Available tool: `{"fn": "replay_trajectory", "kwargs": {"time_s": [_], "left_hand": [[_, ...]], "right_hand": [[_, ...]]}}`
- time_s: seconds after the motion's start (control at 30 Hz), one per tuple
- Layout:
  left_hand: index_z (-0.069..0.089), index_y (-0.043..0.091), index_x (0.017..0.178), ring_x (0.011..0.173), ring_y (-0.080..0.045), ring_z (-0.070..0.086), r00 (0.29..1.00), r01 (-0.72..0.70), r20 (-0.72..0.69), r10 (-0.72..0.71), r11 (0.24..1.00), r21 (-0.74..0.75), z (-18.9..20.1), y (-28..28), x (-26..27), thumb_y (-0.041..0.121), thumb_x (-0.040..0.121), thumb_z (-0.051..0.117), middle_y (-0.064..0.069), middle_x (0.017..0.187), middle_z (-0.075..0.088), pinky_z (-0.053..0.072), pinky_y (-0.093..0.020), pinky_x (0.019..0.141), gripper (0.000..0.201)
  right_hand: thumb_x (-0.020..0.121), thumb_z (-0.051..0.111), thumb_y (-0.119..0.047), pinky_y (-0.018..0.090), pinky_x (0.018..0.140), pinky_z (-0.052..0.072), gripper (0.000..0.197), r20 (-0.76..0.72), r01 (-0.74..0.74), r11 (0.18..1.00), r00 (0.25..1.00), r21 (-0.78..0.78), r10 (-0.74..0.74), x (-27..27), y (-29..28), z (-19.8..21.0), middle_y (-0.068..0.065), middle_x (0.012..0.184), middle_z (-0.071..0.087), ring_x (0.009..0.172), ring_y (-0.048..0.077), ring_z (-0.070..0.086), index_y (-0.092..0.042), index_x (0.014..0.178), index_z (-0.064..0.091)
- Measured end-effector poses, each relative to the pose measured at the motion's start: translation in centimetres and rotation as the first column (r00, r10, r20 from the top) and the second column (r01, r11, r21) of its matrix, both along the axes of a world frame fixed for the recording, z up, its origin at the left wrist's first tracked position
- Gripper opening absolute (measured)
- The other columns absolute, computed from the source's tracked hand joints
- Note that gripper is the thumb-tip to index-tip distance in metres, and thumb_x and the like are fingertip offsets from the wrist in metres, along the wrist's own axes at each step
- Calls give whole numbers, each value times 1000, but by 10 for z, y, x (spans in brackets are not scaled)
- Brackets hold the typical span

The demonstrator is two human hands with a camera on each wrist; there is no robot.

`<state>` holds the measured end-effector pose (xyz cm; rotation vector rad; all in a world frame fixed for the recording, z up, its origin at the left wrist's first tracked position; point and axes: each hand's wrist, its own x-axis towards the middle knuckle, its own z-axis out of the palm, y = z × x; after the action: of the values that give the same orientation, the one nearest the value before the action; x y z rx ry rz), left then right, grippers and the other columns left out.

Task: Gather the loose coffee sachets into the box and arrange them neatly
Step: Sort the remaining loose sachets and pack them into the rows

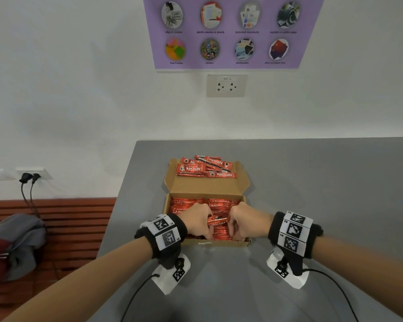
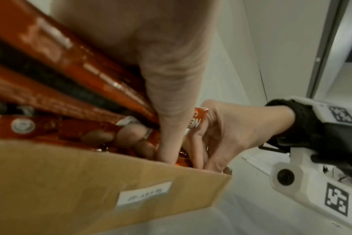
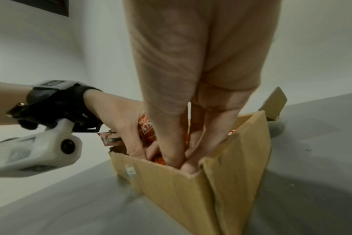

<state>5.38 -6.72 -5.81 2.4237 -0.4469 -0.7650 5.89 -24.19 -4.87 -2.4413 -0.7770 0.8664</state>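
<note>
Reaching down into the cardboard box [image 1: 206,189] on the grey bench [image 1: 312,182], left hand [image 1: 194,219] and right hand [image 1: 247,220], fingers curled, pinching one Nescafé sachet [image 1: 216,223] between them; packing roughly half done, loose sachet pile [image 1: 205,167] waiting on the open lid
</note>
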Motion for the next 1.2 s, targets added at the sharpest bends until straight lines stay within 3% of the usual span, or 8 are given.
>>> {"fn": "replay_trajectory", "kwargs": {"time_s": [0.2,0.4,0.53,0.63,0.8,0.97,1.07,1.2], "left_hand": [[55,22,67,74,-10,58,999,31,-15,-31,999,-15,10,3,0,13,76,72,1,83,66,49,-20,72,21],[50,18,65,69,-17,61,988,56,139,-66,996,70,2,-4,-4,12,78,65,-8,84,69,51,-27,66,21],[55,19,65,76,-11,58,997,-7,72,4,999,33,8,1,1,21,77,74,-2,87,68,49,-23,74,22],[57,15,70,62,-6,54,970,-207,118,211,977,-52,23,17,12,20,81,71,5,72,58,43,-10,56,18],[50,17,70,53,-5,51,782,-449,288,553,819,-357,41,40,28,20,92,57,7,63,53,38,-7,47,24],[58,13,62,52,-9,61,670,-542,-17,742,474,-694,38,27,26,25,94,54,-1,59,63,49,-24,63,34],[64,10,79,70,-19,65,621,-580,-194,759,279,-766,38,14,20,24,94,55,-7,75,67,53,-30,71,23],[67,3,96,91,-25,68,590,-603,-257,765,207,-770,36,16,19,25,92,57,-13,96,71,53,-37,85,24]], "right_hand": [[75,74,-5,16,62,53,11,19,19,997,1000,-69,-18,7,0,5,9,77,70,55,13,61,2,81,70],[76,68,-18,28,65,51,16,274,-19,982,959,-188,71,0,0,-2,9,85,68,75,23,64,-3,81,65],[72,77,-15,13,63,46,15,189,5,993,982,-122,19,7,-4,5,4,82,70,64,9,59,-6,80,70],[75,76,-19,16,69,46,24,218,110,994,971,-24,-102,17,-11,8,-7,84,62,69,4,55,-14,97,67],[89,61,-27,17,75,48,24,359,229,961,893,155,-270,27,-10,4,-8,96,61,88,8,60,-15,110,61],[93,48,-41,17,75,49,42,201,180,910,942,374,-269,11,36,19,-1,105,65,80,2,59,-13,124,53],[95,45,-38,19,58,53,41,48,262,827,943,497,-328,0,63,18,3,86,68,57,4,61,-13,129,43],[95,51,-28,25,52,53,24,9,344,765,910,544,-416,-3,76,21,2,60,62,46,10,60,-8,108,53]]}}
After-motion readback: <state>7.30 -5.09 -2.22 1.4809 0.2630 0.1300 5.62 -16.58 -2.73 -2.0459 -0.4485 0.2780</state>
